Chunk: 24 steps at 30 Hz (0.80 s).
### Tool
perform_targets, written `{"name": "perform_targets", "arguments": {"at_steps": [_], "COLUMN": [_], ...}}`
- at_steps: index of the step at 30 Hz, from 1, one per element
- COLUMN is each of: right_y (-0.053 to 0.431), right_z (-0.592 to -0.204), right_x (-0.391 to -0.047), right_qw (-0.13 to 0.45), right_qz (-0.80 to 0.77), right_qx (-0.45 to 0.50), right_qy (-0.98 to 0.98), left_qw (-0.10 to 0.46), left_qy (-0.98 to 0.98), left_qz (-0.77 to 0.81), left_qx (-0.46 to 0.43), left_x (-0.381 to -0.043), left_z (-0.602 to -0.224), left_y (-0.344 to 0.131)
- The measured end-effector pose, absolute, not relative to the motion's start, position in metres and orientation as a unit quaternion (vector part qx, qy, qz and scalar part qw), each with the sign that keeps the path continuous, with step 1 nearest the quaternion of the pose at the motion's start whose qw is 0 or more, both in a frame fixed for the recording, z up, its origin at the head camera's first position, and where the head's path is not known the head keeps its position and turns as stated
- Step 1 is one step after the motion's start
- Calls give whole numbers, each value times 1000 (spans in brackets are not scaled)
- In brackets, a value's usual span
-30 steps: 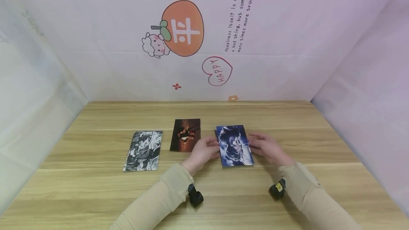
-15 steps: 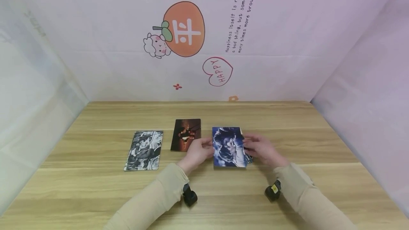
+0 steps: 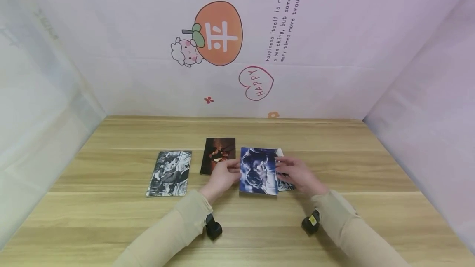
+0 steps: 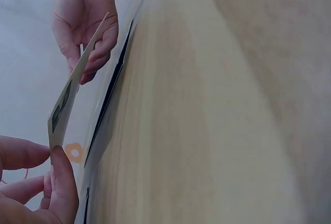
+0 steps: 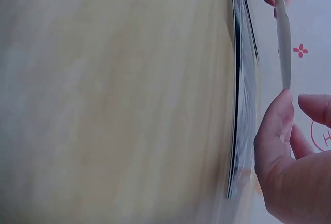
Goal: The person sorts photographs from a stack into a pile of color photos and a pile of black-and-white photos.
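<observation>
A blue-toned photo card (image 3: 257, 172) is held tilted above the table, between my two hands. My left hand (image 3: 222, 178) pinches its left edge; in the left wrist view, thumb and finger meet on the card (image 4: 64, 107). At the opposite edge is my right hand (image 3: 298, 174), its fingertips overlapping the card in the head view. In the right wrist view, one fingertip touches the card's end (image 5: 284, 53) while another finger stands apart from it. A black-and-white card (image 3: 285, 185) lies beneath on the table, partly covered by the blue one.
Left of my hands, a dark brown photo card (image 3: 214, 148) lies partly behind my left hand. Farther left is a black-and-white photo card (image 3: 170, 174). The wooden table (image 3: 259, 242) ends at a printed white backdrop (image 3: 319, 90).
Both hands have moved left with the blue photo card, which has slid off the card below. More of that black-and-white card now shows at the right.
</observation>
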State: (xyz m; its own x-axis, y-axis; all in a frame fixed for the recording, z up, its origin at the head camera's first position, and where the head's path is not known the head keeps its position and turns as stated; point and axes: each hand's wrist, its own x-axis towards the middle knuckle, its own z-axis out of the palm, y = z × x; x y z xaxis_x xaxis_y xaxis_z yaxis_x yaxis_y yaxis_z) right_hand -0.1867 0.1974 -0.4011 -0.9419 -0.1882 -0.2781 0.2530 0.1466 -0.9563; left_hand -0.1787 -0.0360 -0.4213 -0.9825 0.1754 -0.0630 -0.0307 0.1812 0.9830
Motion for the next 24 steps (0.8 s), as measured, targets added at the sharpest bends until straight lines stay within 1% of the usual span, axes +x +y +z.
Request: {"name": "perform_targets", "arguments": {"at_steps": [9, 24], "right_y": [186, 166], "right_z": [-399, -392], "right_x": [-188, -191], "right_qw": [175, 167], "right_qz": [-640, -647], "right_qx": [28, 28], "right_qy": [748, 743], "left_qw": [74, 71], "left_qy": [768, 788], "left_qz": [634, 611], "left_qx": [41, 21], "left_x": [-178, -181], "left_z": [-421, -416], "left_y": [-48, -64]}}
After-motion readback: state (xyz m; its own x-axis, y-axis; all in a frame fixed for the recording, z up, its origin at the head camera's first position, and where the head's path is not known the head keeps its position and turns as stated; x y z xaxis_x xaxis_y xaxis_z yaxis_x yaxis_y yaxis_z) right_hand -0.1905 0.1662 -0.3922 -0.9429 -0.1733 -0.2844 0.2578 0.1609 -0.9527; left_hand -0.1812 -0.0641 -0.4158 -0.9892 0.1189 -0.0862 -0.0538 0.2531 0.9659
